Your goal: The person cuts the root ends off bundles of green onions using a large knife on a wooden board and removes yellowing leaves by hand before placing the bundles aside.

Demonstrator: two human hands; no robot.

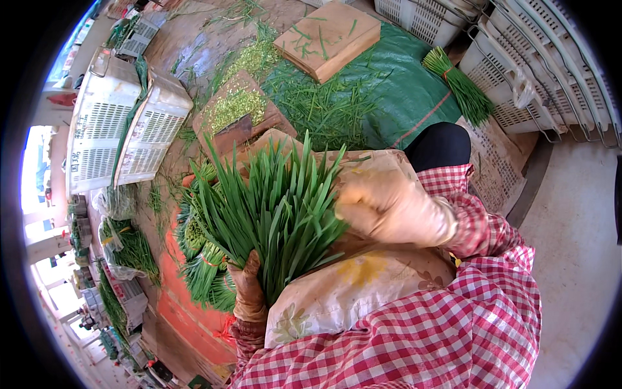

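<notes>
My left hand (247, 288), in a stained glove, is closed around the lower part of a thick bunch of garlic chives (275, 214). The flat green blades fan upward and away from me over my lap. Beside the bunch's right edge is my right hand (392, 204), also gloved; its fingers are smeared by motion, so whether they pinch a blade cannot be made out. A floral apron (304, 308) covers my lap under both hands. To the left of the bunch, several tied bundles of greens (210, 275) lie on an orange-red sheet (188, 318).
Ahead, a wooden block (327, 39) stands on a green tarp (405, 78) strewn with loose blades. A board (243, 120) carries pale trimmings. White crates (133, 123) stand at left, more crates (499, 84) at far right. A tied bundle (459, 87) leans near them.
</notes>
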